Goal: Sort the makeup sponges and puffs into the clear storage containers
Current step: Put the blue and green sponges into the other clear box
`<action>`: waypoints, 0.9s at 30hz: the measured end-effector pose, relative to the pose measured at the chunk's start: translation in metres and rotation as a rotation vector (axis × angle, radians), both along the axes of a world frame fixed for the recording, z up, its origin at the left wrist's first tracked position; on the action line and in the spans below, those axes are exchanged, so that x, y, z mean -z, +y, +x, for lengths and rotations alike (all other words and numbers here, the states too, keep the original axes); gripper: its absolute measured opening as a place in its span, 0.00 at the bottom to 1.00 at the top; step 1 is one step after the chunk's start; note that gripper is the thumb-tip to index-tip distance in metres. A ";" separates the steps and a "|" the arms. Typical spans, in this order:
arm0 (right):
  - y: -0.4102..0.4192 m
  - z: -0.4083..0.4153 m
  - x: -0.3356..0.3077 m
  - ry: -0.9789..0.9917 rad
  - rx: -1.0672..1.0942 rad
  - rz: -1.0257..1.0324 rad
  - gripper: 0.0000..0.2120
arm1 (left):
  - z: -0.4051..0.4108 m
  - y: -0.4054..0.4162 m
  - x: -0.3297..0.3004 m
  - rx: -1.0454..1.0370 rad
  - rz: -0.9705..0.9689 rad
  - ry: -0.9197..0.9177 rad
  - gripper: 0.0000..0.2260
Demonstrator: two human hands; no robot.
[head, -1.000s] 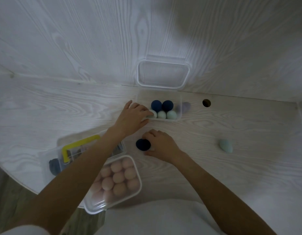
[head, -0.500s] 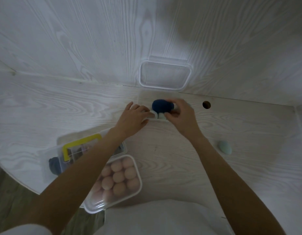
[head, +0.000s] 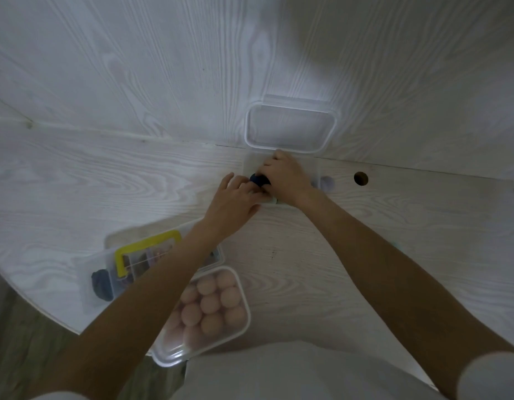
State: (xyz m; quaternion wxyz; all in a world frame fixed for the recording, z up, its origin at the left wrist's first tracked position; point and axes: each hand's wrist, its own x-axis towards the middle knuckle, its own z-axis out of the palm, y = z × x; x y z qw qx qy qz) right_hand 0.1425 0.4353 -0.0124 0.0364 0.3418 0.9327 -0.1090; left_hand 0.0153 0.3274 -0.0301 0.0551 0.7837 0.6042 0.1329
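A clear container stands at the back of the table, its hinged lid open against the wall. My right hand reaches down into it, fingers closed on a dark blue sponge at the container's left side. My left hand grips the container's near left rim. The hands hide the other sponges inside. A pale purple sponge lies just outside the container's right wall. A sliver of a pale green sponge shows behind my right forearm.
A clear box of several pink sponges sits at the near table edge. Beside it is a clear box with a yellow handle and a dark blue item. A round hole is in the tabletop on the right.
My right hand picked up the dark blue sponge from the table, carried it back to the container and has lowered it inside. My left hand stayed on the container's rim.
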 end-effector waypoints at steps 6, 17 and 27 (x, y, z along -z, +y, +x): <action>0.005 0.010 -0.006 -0.041 -0.003 -0.159 0.17 | 0.000 -0.002 0.001 -0.036 -0.040 -0.038 0.14; -0.007 0.116 -0.021 0.519 0.464 -0.073 0.12 | -0.001 0.006 0.000 -0.053 -0.179 -0.049 0.26; 0.001 0.134 0.028 0.251 0.565 -0.210 0.16 | 0.007 0.030 -0.004 -0.015 -0.233 0.107 0.39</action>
